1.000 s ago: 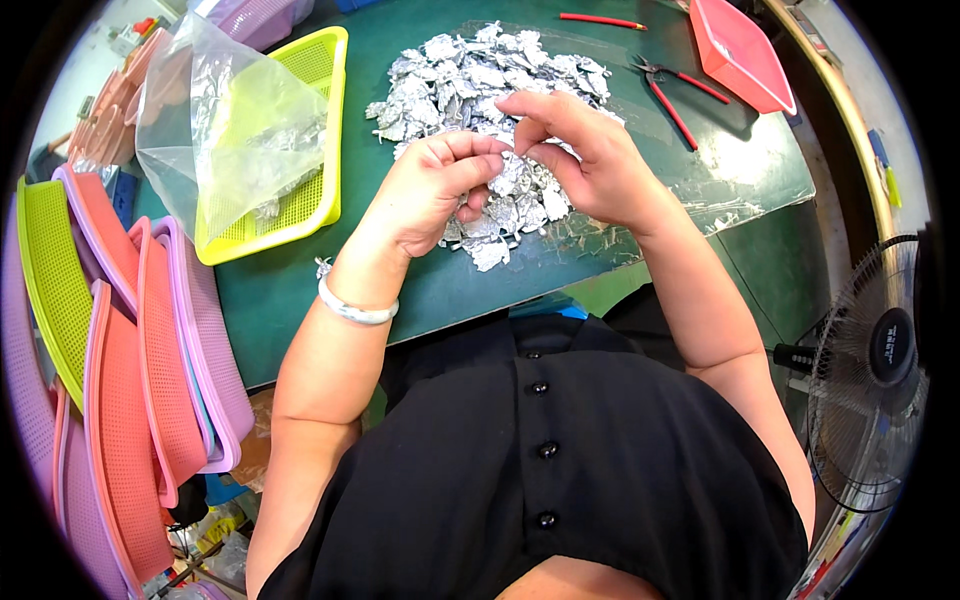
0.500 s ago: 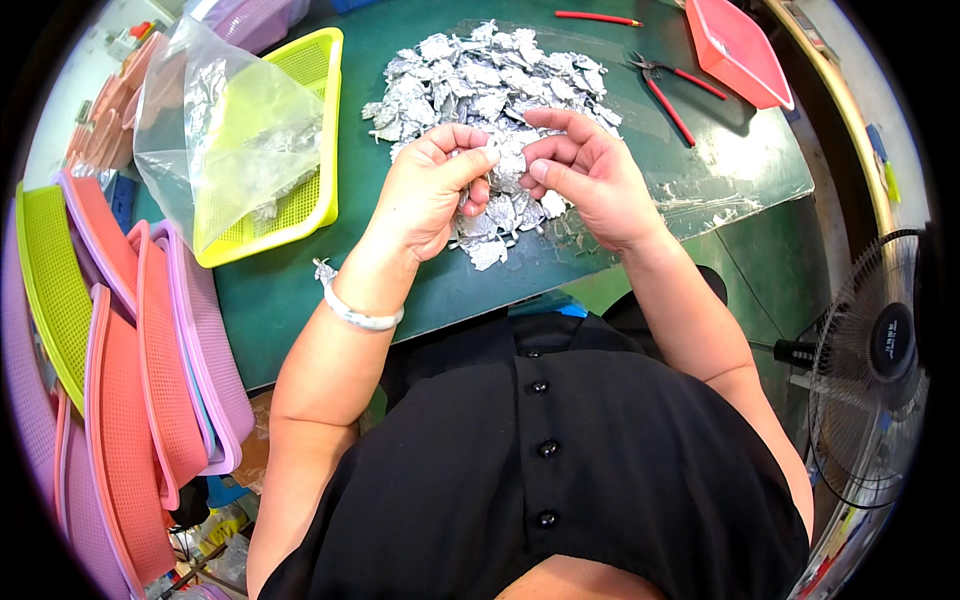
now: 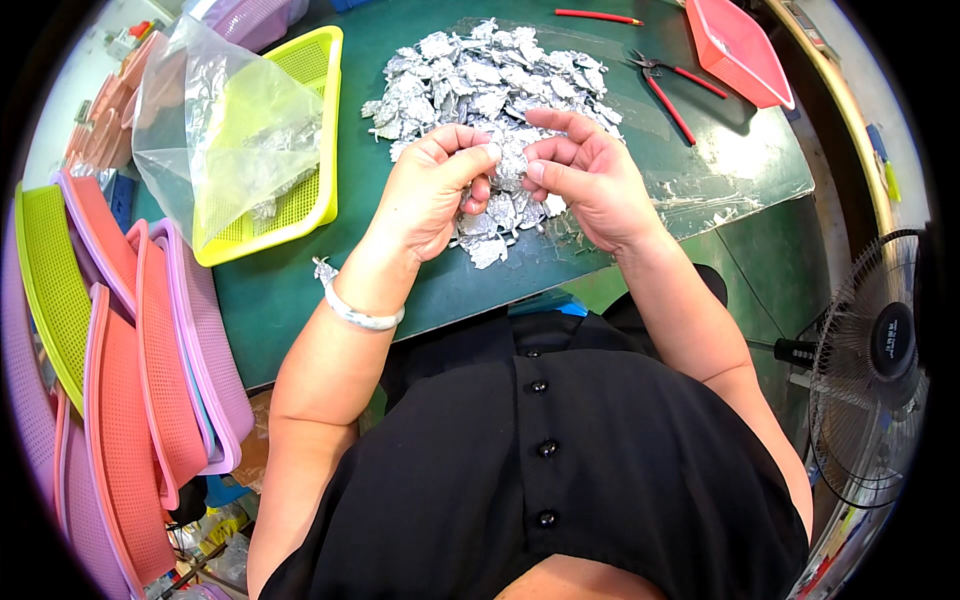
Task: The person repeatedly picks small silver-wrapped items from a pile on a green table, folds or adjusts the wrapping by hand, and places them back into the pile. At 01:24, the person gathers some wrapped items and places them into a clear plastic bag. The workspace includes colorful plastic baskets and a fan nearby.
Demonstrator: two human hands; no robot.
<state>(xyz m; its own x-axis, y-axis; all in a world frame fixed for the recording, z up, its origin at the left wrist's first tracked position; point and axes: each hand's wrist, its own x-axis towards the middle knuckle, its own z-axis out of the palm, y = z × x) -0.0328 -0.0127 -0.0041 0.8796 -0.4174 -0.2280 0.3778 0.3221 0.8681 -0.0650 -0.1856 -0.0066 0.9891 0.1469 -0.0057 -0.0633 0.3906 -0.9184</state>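
The thumb and forefinger of the left hand (image 3: 425,195) are brought close together at the tips, with the other fingers curled beneath. On the right hand (image 3: 602,190), the forefinger is held out apart from the thumb, and the remaining fingers are bent. Between the two sets of fingertips a crinkled silver piece (image 3: 511,150) is seen, to the right of the left fingertips and to the left of the right ones. Neither hand can be called clearly nearer. Whether the piece is gripped, and by which hand, cannot be told against similar pieces behind; its long axis cannot be made out either.

Just beyond the fingers, and partly below them, the silver pile (image 3: 490,85) is spread on the green table (image 3: 300,315). Farther left, a clear plastic bag (image 3: 165,130) is laid over a yellow basket (image 3: 334,120), with silver pieces visible through it. To the far right, red-handled cutters (image 3: 667,103) are laid open, with a pink tray (image 3: 735,55) beyond and a slim red tool (image 3: 598,17) to their far left.
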